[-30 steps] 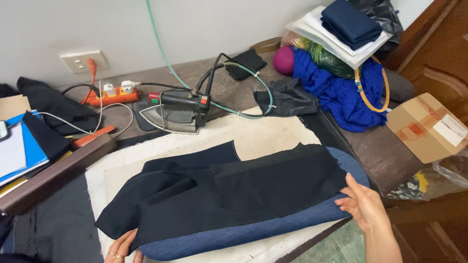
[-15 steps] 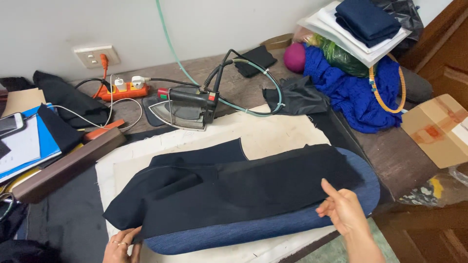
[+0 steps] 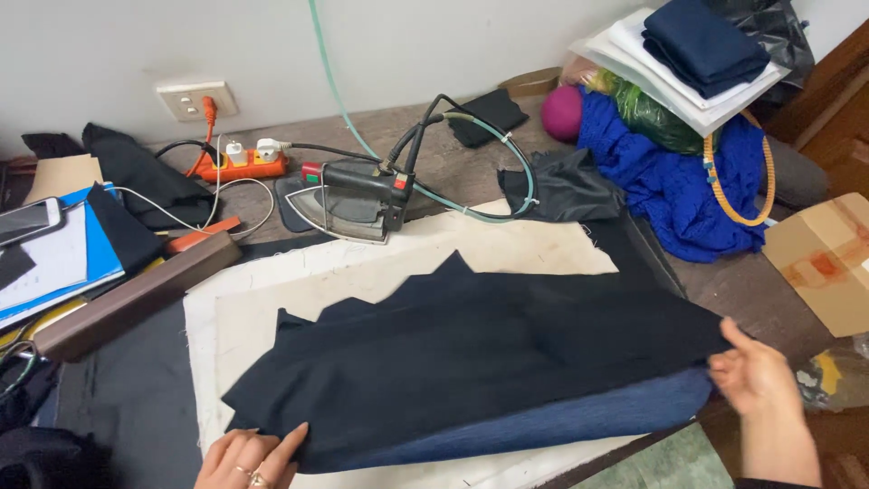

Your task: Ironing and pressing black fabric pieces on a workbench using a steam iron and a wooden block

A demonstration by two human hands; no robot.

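Head view: the dark navy cloth (image 3: pixel 471 362) lies spread across the blue padded board (image 3: pixel 579 421) on the table. The right hand (image 3: pixel 756 380) pinches its right edge, and the left hand (image 3: pixel 253 453) presses open-fingered on its near left corner, gripping nothing. One risk: an uneven tug could wrinkle the cloth or slide it off the pad. The steam iron (image 3: pixel 348 195) rests close behind, its hose looping nearby, and could snag. The left hand is partly cut off by the frame.

Brown worktable (image 3: pixel 453 172), cream cloth (image 3: pixel 507 249), iron (image 3: pixel 353 199)
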